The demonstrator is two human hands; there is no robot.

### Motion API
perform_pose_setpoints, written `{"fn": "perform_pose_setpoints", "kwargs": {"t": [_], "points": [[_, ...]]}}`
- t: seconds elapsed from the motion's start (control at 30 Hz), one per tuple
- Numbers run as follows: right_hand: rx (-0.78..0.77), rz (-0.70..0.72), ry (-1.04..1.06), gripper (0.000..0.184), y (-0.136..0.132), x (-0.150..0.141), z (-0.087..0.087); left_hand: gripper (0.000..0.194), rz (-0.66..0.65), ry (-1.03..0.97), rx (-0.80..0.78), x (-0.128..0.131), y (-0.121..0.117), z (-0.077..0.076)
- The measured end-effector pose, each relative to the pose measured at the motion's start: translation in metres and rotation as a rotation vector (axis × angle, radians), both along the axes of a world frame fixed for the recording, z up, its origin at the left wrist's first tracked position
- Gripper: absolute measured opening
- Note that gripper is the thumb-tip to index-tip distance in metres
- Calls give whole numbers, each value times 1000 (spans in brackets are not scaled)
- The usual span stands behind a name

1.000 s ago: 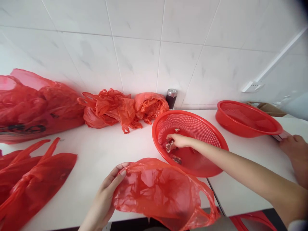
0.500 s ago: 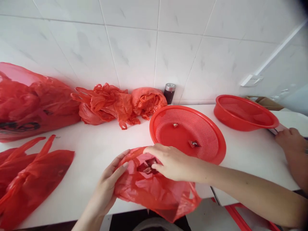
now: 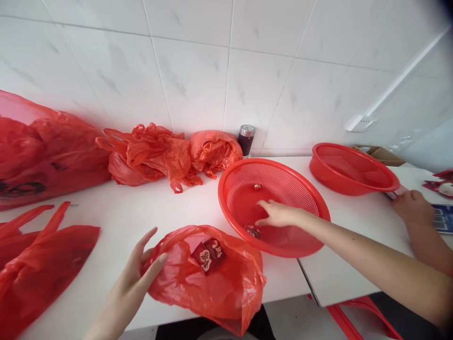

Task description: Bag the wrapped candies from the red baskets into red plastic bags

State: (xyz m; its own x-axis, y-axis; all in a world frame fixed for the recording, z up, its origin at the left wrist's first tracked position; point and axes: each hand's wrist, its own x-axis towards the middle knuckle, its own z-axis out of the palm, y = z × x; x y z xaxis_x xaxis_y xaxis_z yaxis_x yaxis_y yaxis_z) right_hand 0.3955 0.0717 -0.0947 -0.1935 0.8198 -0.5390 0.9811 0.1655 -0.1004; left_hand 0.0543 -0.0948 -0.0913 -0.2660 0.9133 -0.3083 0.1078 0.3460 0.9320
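Packets [image 3: 205,259] are being cradled in the lower-centre bag [image 3: 212,295]; its rim is being barely steadied by the wide-open left hand [image 3: 132,276], risking spills; nothing visible is being gripped by the half-open right hand [image 3: 279,215].

White marble-patterned rectangular wall tiles [image 3: 191,80] fill the upper frame; white flat-topped tables [image 3: 148,208] span the middle beneath soft light.

One open bag [image 3: 184,288] — seemingly two packets [image 3: 205,259] inside — two baskets [image 3: 247,203], one flask [image 3: 246,140].
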Motion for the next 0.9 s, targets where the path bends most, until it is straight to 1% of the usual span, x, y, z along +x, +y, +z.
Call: {"fn": "perform_pose_setpoints", "kwargs": {"t": [0.03, 0.07, 0.1, 0.17, 0.2, 0.23, 0.27, 0.33, 0.4, 0.47, 0.53, 0.6, 0.67, 0.7, 0.77, 0.83, 0.87, 0.9], "points": [[-7, 20, 29, 86, -6, -9, 0, 74, 5, -6, -9, -3, -1, -1], [-12, 53, 54, 83, -13, -20, -1, 76, 9, -12, -16, -5, -1, -2], [-10, 98, 75, 75, -19, -29, -1, 77, 14, -18, -22, -6, -2, -3], [13, 190, 97, 49, -25, -44, -3, 80, 31, -32, -31, -9, -3, -6], [29, 221, 98, 38, -24, -48, -4, 81, 44, -35, -31, -10, -3, -7], [42, 236, 99, 31, -18, -49, -5, 82, 57, -32, -28, -11, -4, -8], [56, 228, 97, 28, -9, -48, -5, 83, 66, -24, -27, -12, -4, -9], [107, 173, 82, 33, 17, -43, -3, 81, 73, 6, -30, -15, -5, -9], [192, 91, 58, 45, 46, -35, 0, 78, 70, 34, -35, -18, -7, -9], [241, 18, 39, 54, 68, -28, 0, 73, 74, 45, -39, -19, -8, -8], [233, -16, 44, 53, 79, -26, -3, 64, 80, 42, -43, -20, -10, -7], [203, -15, 76, 42, 81, -27, -6, 54, 79, 24, -45, -20, -11, -7], [166, -7, 133, 31, 76, -32, -1, 45, 49, -13, -29, -21, -12, -7], [148, -2, 169, 29, 70, -37, 6, 40, 29, -41, -10, -22, -11, -7], [113, 18, 268, 26, 53, -49, 27, 31, -12, -119, 28, -22, -9, -7], [54, 80, 426, 24, 24, -68, 53, 25, -20, -225, 65, -22, -4, -6], [-35, 155, 605, 23, 6, -80, 65, 23, -12, -280, 81, -21, -2, -6], [-122, 228, 718, 22, -13, -92, 75, 22, -1, -329, 99, -20, 0, -4]]}}
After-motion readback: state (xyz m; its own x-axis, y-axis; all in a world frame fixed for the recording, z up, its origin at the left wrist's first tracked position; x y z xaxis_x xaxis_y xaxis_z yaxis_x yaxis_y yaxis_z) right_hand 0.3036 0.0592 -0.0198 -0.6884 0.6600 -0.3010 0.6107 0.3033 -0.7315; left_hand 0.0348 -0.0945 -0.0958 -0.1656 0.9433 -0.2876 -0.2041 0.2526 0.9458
